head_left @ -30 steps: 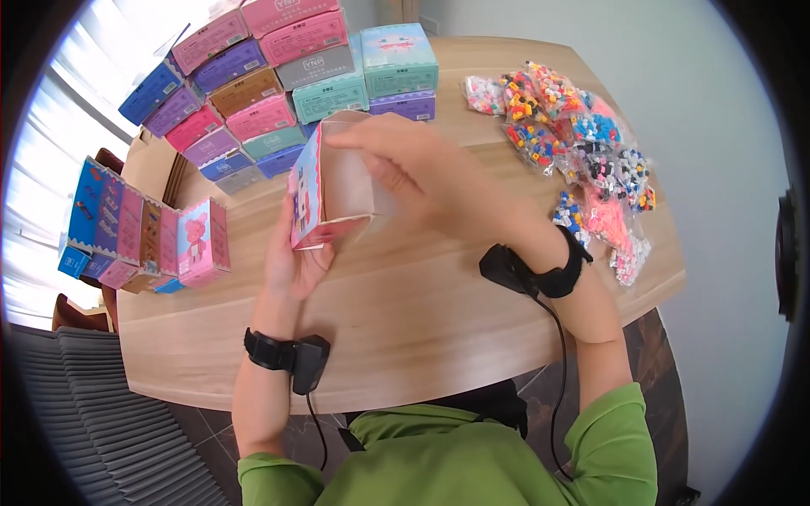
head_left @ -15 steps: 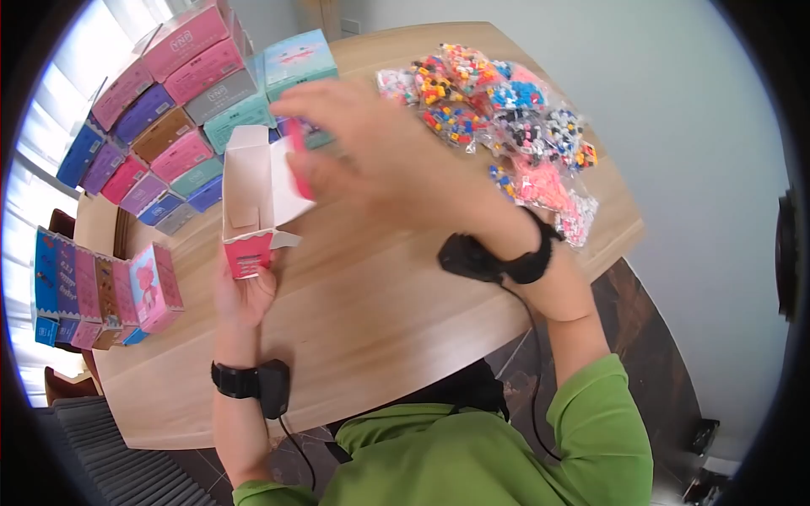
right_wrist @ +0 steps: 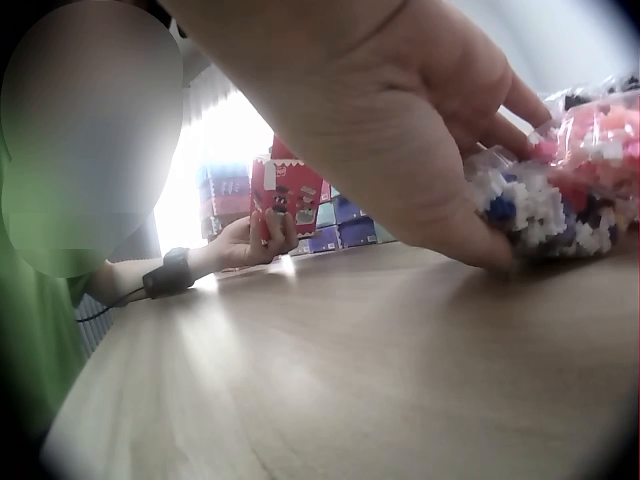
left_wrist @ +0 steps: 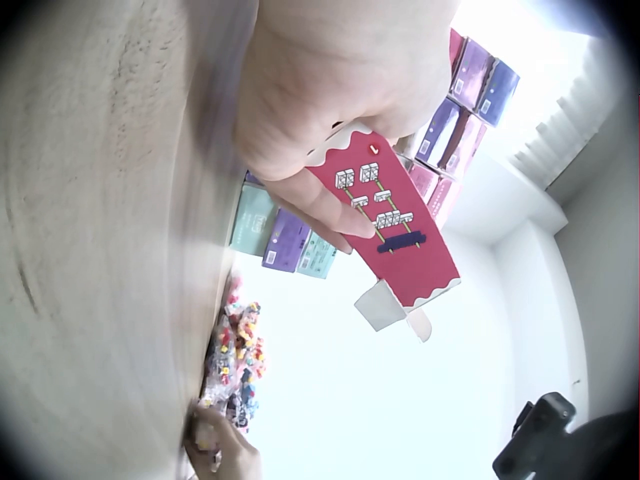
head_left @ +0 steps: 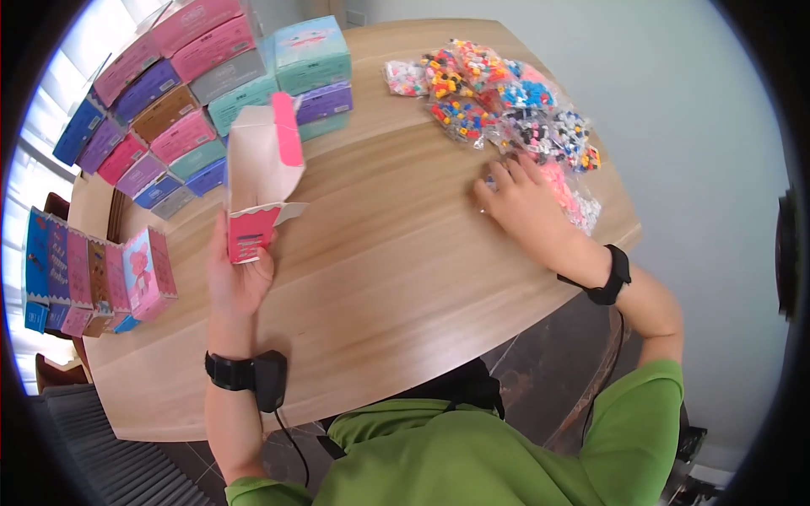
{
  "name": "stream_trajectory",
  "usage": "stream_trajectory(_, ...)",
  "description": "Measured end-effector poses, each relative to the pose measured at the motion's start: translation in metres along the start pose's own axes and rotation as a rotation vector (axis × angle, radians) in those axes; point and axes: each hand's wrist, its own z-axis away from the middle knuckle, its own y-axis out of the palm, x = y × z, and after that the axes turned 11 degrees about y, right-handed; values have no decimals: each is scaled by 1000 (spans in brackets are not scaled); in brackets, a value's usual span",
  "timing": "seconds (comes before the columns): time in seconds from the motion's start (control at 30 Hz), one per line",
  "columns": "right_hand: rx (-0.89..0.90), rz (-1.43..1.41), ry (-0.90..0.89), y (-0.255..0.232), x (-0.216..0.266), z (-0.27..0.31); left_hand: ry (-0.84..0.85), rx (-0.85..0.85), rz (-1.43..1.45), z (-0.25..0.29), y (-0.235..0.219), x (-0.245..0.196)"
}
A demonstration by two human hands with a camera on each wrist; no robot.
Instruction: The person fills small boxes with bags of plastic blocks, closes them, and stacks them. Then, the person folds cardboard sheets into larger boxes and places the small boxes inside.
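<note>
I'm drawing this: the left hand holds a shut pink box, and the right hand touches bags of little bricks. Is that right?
The pink box is open, not shut: the head view shows inside. The left hand holds it, and the right hand touches bags of little bricks.

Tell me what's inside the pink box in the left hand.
Inside the pink box, held by the left hand, only its pale inner walls show. Anything low behind the front panel is hidden.
</note>
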Motion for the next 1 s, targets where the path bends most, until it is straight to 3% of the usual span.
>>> stream_trajectory(0.13, 236, -490, 8, -45, -7, -21, 21, 24, -67, -2, -1, 0)
stream_trajectory(0.23, 309, -769, 128, -82, -5, -40, 33, 16, -146, -3, 3, 0)
stream_trajectory(0.27, 113, -840, 51, -77, -7, -45, 42, 12, -156, -3, 4, 2)
stream_trajectory(0.37, 67, -1551, 311, -87, -4, -69, 67, -13, -213, -3, 5, 3)
stream_trajectory(0.47, -86, -1839, 394, -75, 15, -91, 94, -45, -266, -2, 7, 5)
stream_trajectory(0.57, -226, -1420, 318, -65, 43, -101, 128, -71, -304, -3, 6, 6)
stream_trajectory(0.67, -288, -1388, 278, -61, 60, -109, 181, -79, -403, -3, 10, 9)
stream_trajectory(0.77, -328, -1174, 216, -62, 70, -119, 213, -73, -499, -1, 15, 15)
stream_trajectory(0.87, 20, -1529, -66, -58, 96, -115, 221, -57, -518, -1, 21, 18)
stream_trajectory(0.97, -66, -1007, -367, -70, 94, -108, 179, -87, -374, -3, 9, 14)
stream_trajectory(1.0, -103, -1030, -374, -71, 90, -108, 158, -102, -305, -4, 5, 11)
